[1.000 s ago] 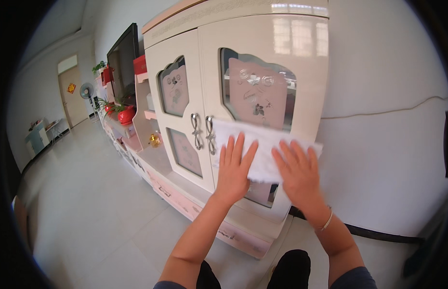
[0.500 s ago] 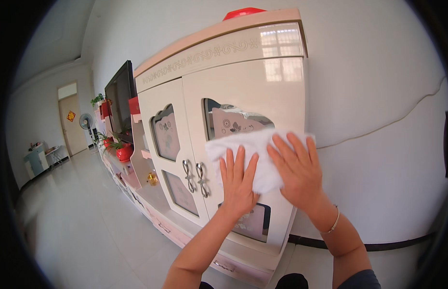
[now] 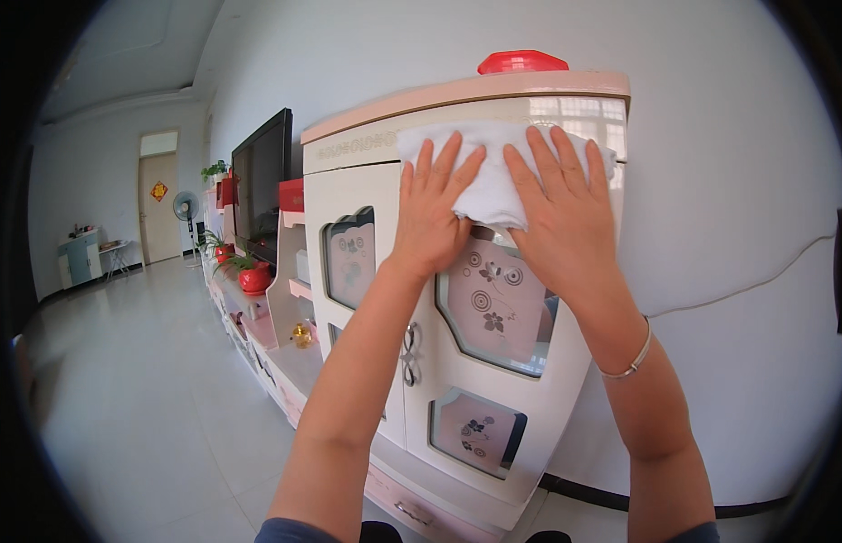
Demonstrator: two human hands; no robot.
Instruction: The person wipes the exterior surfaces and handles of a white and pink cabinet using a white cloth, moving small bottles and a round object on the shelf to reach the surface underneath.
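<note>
A white cloth [image 3: 493, 185] lies flat against the upper front of a glossy white cabinet [image 3: 555, 403], covering the top of the right door and part of the patterned band above. My left hand [image 3: 428, 217] presses on the cloth's left part, fingers spread and straight. On its right part rests my right hand [image 3: 566, 217], also open with fingers fanned out; its wrist wears a bracelet [image 3: 631, 362]. Glass panes [image 3: 493, 308] with pink floral backing sit in the doors. Below my left forearm are the curled metal handles [image 3: 410, 353], one partly hidden.
A red dish [image 3: 522, 61] stands on the cabinet's pink-edged top. To the left are a television [image 3: 263, 181], a red plant pot [image 3: 255, 279], a small golden object [image 3: 301, 336] and a standing fan [image 3: 186, 208]. A cable [image 3: 742, 297] runs along the right wall.
Both hands have slid the cloth upward, from the middle of the right door to its top and the band above. The view has tilted up and shifted, uncovering the right door's panes.
</note>
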